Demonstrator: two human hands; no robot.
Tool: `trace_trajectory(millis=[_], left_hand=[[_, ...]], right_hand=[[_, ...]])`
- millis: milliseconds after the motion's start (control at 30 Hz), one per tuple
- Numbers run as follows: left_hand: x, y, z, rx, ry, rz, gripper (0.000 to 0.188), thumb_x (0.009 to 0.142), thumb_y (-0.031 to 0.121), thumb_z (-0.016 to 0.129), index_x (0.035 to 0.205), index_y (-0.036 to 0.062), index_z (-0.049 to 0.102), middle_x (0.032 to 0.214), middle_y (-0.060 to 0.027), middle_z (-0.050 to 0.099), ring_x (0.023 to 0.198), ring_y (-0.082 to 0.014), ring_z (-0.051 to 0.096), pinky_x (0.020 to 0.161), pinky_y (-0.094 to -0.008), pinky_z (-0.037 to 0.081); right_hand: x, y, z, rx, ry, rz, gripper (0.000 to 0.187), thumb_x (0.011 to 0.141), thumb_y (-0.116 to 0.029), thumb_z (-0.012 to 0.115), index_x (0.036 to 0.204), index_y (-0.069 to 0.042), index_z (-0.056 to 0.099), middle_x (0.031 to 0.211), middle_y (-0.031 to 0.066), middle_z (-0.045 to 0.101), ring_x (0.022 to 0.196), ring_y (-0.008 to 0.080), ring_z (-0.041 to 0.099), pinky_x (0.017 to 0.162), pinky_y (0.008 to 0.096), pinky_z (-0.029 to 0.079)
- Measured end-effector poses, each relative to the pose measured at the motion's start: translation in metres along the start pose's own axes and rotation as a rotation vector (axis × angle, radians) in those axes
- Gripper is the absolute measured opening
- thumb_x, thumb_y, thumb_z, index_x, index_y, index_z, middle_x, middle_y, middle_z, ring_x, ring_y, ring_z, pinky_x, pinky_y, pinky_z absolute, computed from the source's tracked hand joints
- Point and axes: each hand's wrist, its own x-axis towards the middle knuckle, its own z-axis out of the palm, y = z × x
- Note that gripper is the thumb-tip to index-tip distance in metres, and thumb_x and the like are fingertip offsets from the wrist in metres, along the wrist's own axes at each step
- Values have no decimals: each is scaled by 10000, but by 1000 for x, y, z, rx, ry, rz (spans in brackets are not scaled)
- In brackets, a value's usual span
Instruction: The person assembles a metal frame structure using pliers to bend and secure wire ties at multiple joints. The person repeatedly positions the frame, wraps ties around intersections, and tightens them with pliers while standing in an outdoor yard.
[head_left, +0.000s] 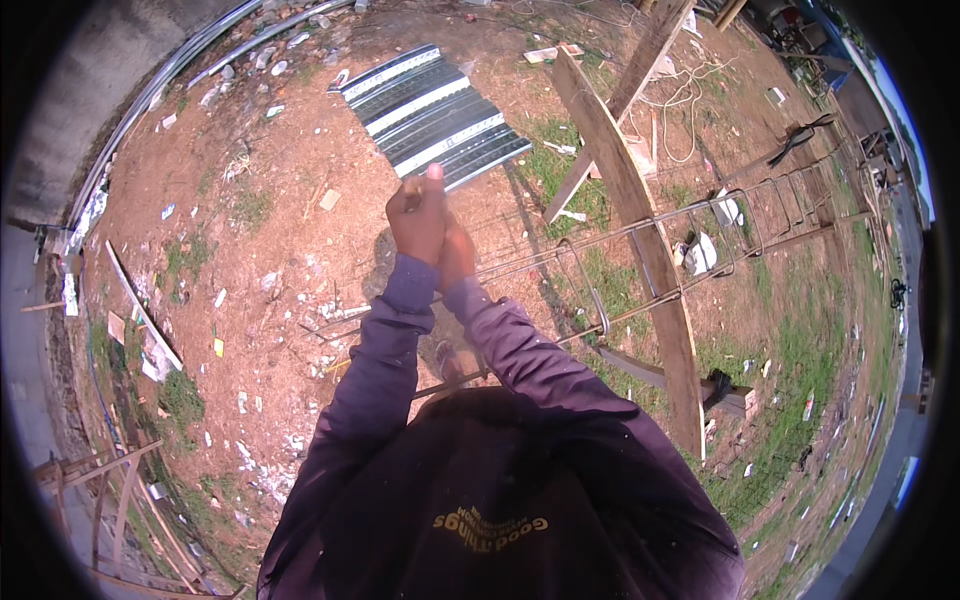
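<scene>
My two hands are together in front of me, wrists close, sleeves dark purple. My left hand (416,222) is closed with curled fingers; whatever it may hold is too small to make out. Pressed against its side is my right hand (457,252), partly covered and blurred, so its fingers cannot be read. Just right of the hands, a long rebar cage (600,235) of thin bars and bent stirrups runs off to the right. Beyond my hands, a ribbed metal sheet (432,112) lies on the ground.
A curved wooden plank (640,220) stands across the cage, with a slanted timber (625,100) crossing it. Pale rope (690,105) lies behind. At left are a thin board (143,305) and scattered litter on reddish soil. Wooden framing (110,500) stands at lower left.
</scene>
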Motion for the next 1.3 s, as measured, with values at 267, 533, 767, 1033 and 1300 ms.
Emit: trace_trajectory(millis=[267, 533, 767, 1033, 1300], left_hand=[[-16, 42, 6, -535, -67, -338, 604, 962, 640, 368, 941, 69, 563, 695, -36, 500, 634, -161, 490, 628, -326, 461], [-98, 13, 33, 267, -436, 35, 687, 1030, 534, 185, 1367, 6, 466, 1136, -89, 620, 938, -173, 582, 845, -317, 454], [-191, -20, 52, 200, -731, -10, 594, 1020, 524, 248, 870, 14, 514, 771, -69, 538, 688, -127, 512, 673, -277, 427], [-240, -49, 119, 359, -598, -65, 612, 1008, 573, 286, 735, 43, 426, 645, 1, 401, 525, -70, 321, 480, -246, 234], [-216, -15, 104, 191, 111, 101, 606, 1005, 604, 241, 732, 99, 435, 491, 32, 286, 412, -75, 258, 405, -245, 192]], right_hand=[[-21, -65, -97, 189, -583, 158, 518, 778, -93, 785, 1204, 2, 507, 973, 53, 576, 883, 112, 540, 772, 268, 466], [-133, -41, -138, 1013, -255, 555, 604, 924, -198, 573, 1440, -10, 319, 1081, 120, 590, 927, 174, 582, 742, 294, 501], [-184, -18, -228, 779, 259, 201, 683, 963, -322, 504, 1503, -23, 211, 1376, 191, 491, 1264, 306, 485, 1107, 418, 274], [-219, 13, -431, 1041, 526, 191, 562, 951, -238, 458, 1466, -155, 252, 1247, 251, 543, 921, 396, 671, 750, 505, 601], [-232, 69, -468, 1205, 240, 853, 430, 910, -272, 486, 1227, 8, 409, 1159, 278, 553, 1068, 505, 587, 829, 702, 491]])
